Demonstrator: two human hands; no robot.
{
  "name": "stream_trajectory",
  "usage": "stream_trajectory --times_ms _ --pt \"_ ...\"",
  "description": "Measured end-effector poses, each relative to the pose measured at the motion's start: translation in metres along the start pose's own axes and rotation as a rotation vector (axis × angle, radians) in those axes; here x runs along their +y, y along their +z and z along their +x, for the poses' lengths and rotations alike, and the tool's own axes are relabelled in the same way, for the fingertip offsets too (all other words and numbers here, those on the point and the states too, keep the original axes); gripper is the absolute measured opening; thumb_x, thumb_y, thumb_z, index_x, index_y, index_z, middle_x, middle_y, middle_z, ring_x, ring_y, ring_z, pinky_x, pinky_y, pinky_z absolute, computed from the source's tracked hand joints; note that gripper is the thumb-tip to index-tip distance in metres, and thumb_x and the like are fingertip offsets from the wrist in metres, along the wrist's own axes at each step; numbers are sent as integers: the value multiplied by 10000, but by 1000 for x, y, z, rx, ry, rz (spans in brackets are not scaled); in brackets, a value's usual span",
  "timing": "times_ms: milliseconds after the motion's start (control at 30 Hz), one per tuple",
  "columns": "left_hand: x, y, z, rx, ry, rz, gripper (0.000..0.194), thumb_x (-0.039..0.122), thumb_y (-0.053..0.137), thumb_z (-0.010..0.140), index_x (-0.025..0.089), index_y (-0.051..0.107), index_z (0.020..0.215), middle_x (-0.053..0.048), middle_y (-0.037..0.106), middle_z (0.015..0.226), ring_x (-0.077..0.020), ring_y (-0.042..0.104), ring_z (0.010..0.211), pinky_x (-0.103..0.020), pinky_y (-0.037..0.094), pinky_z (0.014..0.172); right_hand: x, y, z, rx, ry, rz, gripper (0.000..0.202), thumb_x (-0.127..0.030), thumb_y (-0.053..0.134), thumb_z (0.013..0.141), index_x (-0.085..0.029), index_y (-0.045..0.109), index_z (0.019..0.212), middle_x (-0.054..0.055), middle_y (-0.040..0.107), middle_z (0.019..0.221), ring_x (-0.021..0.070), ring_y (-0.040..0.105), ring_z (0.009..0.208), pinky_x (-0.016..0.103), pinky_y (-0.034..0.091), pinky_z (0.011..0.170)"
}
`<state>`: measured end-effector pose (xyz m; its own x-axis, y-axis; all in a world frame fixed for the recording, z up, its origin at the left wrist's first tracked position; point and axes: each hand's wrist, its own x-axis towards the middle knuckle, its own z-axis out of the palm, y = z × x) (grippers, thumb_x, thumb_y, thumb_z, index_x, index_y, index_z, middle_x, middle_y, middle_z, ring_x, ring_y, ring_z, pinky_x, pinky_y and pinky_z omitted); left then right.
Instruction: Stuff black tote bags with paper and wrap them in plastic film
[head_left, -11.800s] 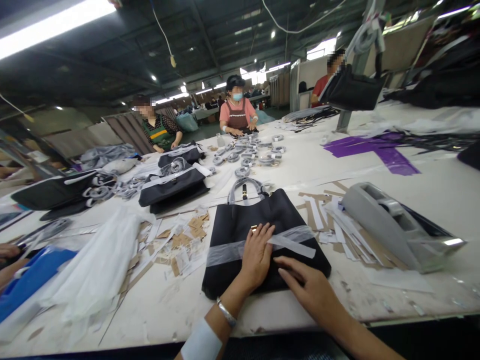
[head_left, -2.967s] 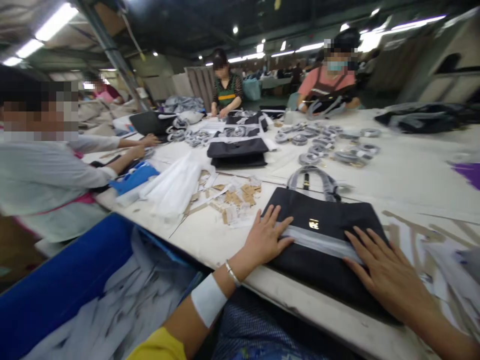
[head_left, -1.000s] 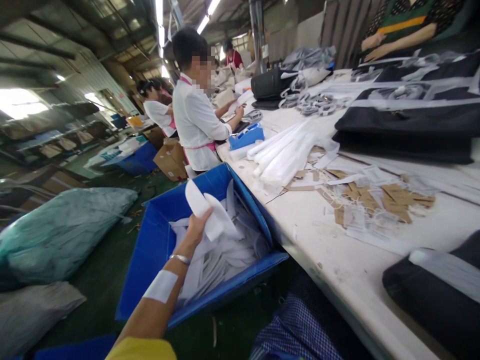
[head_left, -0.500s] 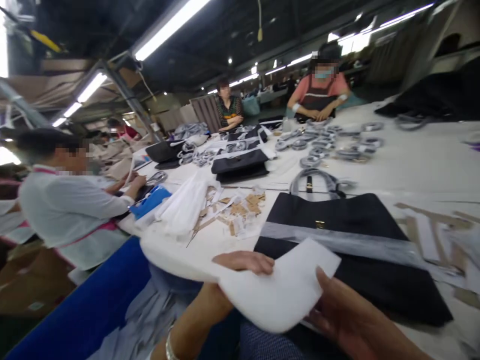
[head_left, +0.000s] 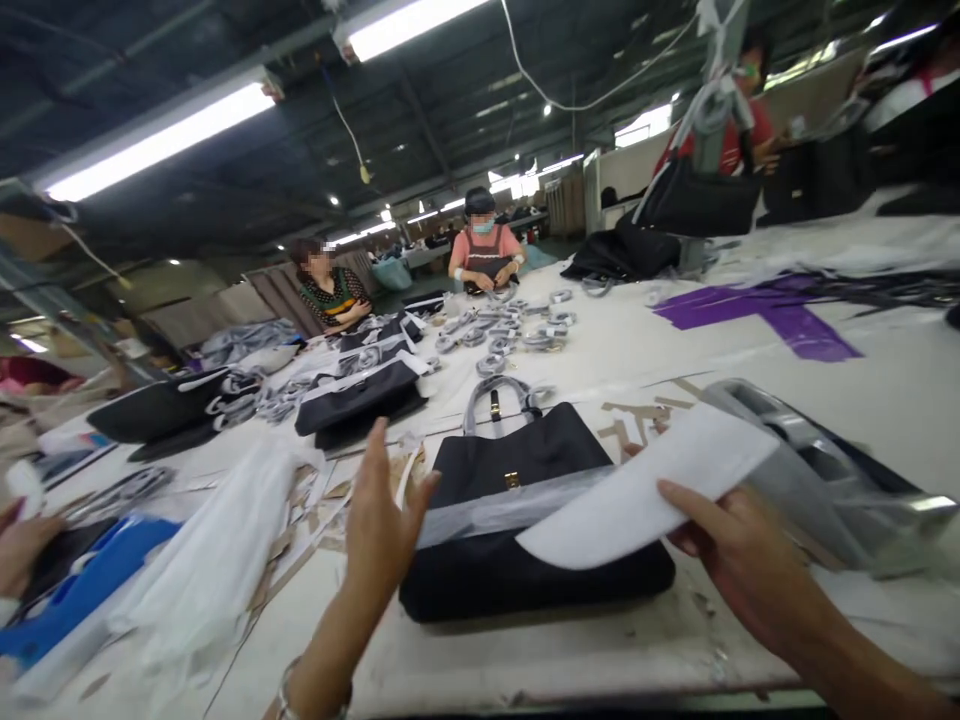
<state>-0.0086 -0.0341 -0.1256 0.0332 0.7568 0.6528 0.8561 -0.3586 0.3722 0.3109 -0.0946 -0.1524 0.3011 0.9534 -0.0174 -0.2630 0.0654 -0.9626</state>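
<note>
A black handbag lies flat on the table, with a gold clasp and a translucent wrap strip across its front. Its looped handle, wrapped in grey film, points away from me. My right hand pinches a white sheet with one curved end, holding it above the bag's right part. My left hand is raised at the bag's left edge, fingers stretched and thumb apart, with nothing in it.
Loose white sheeting and a blue object lie on the left. Another black bag and several coiled grey-wrapped straps lie beyond. Film-wrapped pieces and purple material are on the right. Co-workers stand across the table.
My left hand has let go of the white sheet and moved left. My right hand has carried the sheet up over the bag. The view has turned right.
</note>
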Motion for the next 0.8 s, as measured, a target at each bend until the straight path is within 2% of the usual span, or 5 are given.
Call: stream_trajectory --times_ms 167,300,433,600,800 --pt "93 32 -27 -441 529 -247 575 286 532 957 224 348 1498 -121 478 1485 -271 449 1373 -433 426 1113 -6 12 -6 -172 50 190 319 -447 724 815 -297 651 1088 5 604 861 147 489 658 256 456 542" --pt "113 45 -15 -611 298 -574 323 243 444 1003 225 571 1299 -77 693 1201 -203 669 1058 -305 524 928 -11 1 -2 -332 -2 19 531 -502 757 768 -299 607 1235 25 654 957 162 562 733 274 489 620" --pt "115 66 15 -945 243 -804 367 430 502 973 196 624 1229 -73 723 1077 -207 678 904 -288 530 798 -22 -19 19 -190 -12 -247 389 -535 783 701 -195 728 881 52 693 747 236 635 723 316 501 621" --pt "98 143 77 -647 57 -447 415 476 409 978 207 697 1107 -85 716 1129 -261 642 1074 -355 487 936 -29 -43 64 249 -129 -515 402 -597 668 777 -196 689 766 96 729 724 278 672 662 351 489 567" --pt "88 217 116 -754 55 -367 363 498 563 881 204 760 963 -96 744 1066 -300 648 1067 -380 462 961 3 -44 120 328 -226 -492 296 -519 568 870 -230 606 816 112 737 812 270 711 755 362 538 680"
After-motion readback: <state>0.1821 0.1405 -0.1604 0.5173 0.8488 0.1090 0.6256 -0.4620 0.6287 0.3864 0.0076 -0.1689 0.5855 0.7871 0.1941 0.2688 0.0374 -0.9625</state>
